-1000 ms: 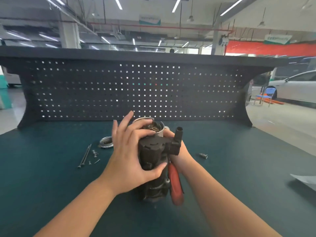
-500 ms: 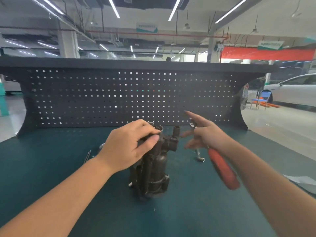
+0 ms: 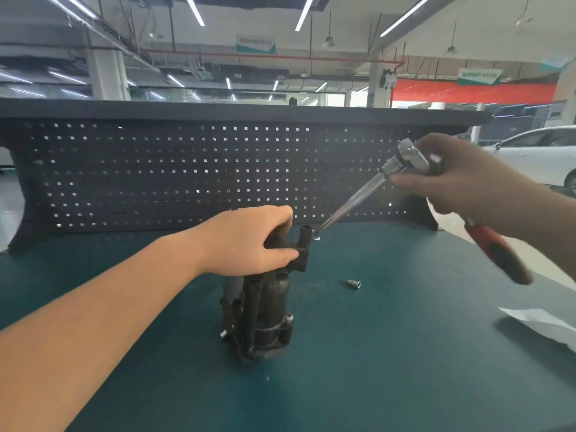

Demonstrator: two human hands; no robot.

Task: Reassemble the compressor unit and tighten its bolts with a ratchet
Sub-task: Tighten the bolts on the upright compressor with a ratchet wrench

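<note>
The left hand (image 3: 249, 240) grips the upright compressor unit's (image 3: 265, 307) top. The right hand (image 3: 461, 182) clasps a ratchet (image 3: 411, 160), its extension bar (image 3: 349, 204) slanting down-left toward that top.

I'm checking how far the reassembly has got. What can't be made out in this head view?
- Top of the compressor unit: covered by the left hand, so its bolts are hidden.
- Ratchet extension tip: too small and blurred to tell whether it sits on a bolt.
- Right hand: motion-blurred; finger placement unclear.
- Small socket on the table: too small to identify.
- White sheet: cut off by the right edge.
</note>
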